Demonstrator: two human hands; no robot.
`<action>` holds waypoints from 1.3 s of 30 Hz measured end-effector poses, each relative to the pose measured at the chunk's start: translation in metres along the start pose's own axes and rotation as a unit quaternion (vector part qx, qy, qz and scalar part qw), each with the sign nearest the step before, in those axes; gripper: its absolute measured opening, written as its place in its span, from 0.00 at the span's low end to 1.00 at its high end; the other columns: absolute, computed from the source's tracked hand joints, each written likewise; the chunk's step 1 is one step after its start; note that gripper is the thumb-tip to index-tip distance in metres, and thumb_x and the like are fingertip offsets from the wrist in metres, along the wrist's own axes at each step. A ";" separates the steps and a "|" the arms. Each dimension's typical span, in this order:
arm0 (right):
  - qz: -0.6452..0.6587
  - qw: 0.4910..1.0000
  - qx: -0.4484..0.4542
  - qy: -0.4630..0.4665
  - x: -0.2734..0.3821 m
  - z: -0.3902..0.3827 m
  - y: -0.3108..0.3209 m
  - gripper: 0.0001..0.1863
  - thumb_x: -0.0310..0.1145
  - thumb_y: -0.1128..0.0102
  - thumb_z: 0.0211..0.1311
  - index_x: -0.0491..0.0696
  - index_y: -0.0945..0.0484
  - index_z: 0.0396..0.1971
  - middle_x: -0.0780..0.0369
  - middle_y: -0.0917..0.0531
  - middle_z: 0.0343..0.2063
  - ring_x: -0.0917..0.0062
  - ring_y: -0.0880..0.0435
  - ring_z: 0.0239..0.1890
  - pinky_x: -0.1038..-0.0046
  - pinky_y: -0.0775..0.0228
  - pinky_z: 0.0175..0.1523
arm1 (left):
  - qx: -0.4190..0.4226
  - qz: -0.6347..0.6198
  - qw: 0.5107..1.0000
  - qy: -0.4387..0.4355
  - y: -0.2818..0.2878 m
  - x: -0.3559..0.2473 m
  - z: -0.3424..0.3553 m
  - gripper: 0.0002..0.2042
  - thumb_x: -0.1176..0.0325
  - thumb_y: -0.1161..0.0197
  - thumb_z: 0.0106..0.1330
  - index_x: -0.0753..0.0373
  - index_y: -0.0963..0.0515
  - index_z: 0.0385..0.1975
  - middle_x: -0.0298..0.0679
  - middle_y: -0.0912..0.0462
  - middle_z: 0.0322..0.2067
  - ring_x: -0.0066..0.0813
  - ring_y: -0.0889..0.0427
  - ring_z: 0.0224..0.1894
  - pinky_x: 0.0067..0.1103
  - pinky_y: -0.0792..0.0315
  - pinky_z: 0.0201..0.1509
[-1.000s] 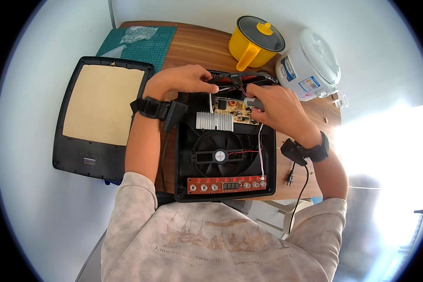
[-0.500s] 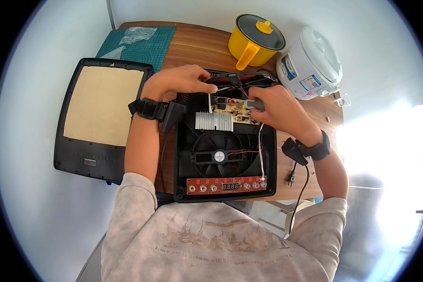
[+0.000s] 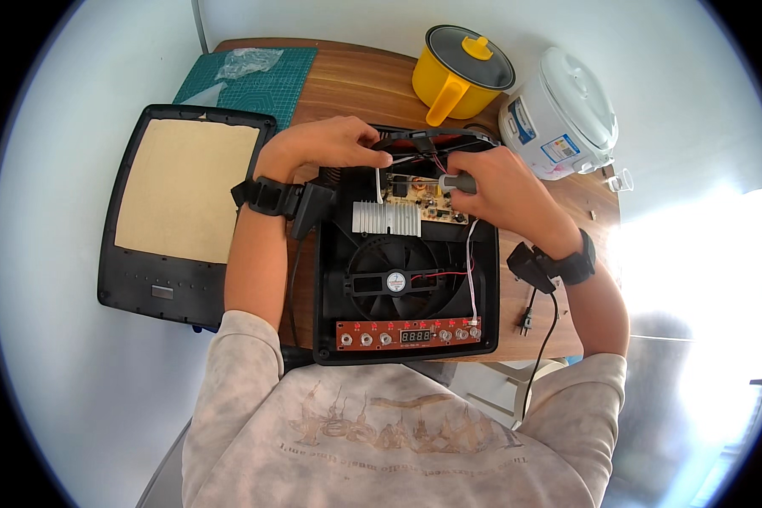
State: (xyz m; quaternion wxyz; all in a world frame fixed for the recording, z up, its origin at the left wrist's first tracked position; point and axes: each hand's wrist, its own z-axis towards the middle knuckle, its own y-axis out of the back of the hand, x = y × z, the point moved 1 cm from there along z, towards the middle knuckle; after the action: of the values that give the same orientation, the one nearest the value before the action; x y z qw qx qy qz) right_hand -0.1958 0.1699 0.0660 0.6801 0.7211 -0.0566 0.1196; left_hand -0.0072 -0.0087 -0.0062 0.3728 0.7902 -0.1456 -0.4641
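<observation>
On the worktop (image 3: 351,85), the casing (image 3: 406,356) is flanked at left by the cover (image 3: 178,193), with the cutting mat (image 3: 271,89) behind. Inside, the fan (image 3: 395,282) is set between heat sink (image 3: 386,218) and control panel (image 3: 415,336). At rear right, the pot (image 3: 449,85) is placed left of the rice cooker (image 3: 554,118).

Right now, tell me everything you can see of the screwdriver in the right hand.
The screwdriver has a grey handle, a paler collar and a thin, metallic-looking shaft. It lies roughly crosswise in view, the shaft pointing left above the yellowish circuit board in the open black housing. The right hand grips the handle between thumb and fingers, hiding part of it. Whether the tip touches anything cannot be made out.
</observation>
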 end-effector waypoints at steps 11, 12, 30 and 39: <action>-0.028 0.998 0.000 0.051 0.003 0.009 0.004 0.10 0.29 0.35 0.51 0.42 0.17 0.33 0.49 0.16 0.28 0.53 0.15 0.34 0.57 0.22 0.41 | -0.003 0.009 1.000 -0.025 0.002 -0.009 -0.004 0.22 0.48 0.35 0.69 0.65 0.17 0.45 0.42 0.19 0.28 0.32 0.23 0.32 0.28 0.29 0.38; -0.033 0.998 -0.003 0.062 0.004 0.010 0.005 0.09 0.29 0.35 0.51 0.42 0.17 0.33 0.49 0.16 0.27 0.53 0.15 0.34 0.57 0.22 0.41 | -0.002 0.014 0.999 -0.032 0.002 -0.010 -0.003 0.21 0.50 0.35 0.69 0.64 0.18 0.46 0.42 0.19 0.28 0.32 0.23 0.32 0.29 0.29 0.38; -0.172 0.979 -0.001 0.105 0.037 0.016 -0.003 0.04 0.28 0.37 0.49 0.45 0.16 0.24 0.53 0.15 0.23 0.59 0.13 0.29 0.63 0.21 0.34 | -0.023 0.039 0.998 -0.034 -0.002 -0.024 -0.010 0.19 0.53 0.41 0.72 0.59 0.21 0.55 0.46 0.16 0.32 0.41 0.16 0.37 0.34 0.24 0.43; -0.144 0.987 0.069 -0.015 0.038 0.016 -0.006 0.10 0.33 0.40 0.52 0.44 0.14 0.28 0.53 0.13 0.26 0.57 0.12 0.30 0.59 0.20 0.34 | 0.007 -0.031 0.999 0.025 -0.002 -0.018 0.000 0.25 0.56 0.40 0.73 0.58 0.28 0.66 0.41 0.16 0.33 0.27 0.21 0.26 0.27 0.25 0.34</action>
State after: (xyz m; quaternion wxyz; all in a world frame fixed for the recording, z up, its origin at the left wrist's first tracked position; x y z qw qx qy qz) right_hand -0.1560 0.1575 0.0689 0.6381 0.7685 0.0458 0.0137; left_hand -0.0169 0.0030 0.0040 0.3566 0.8081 -0.1149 -0.4545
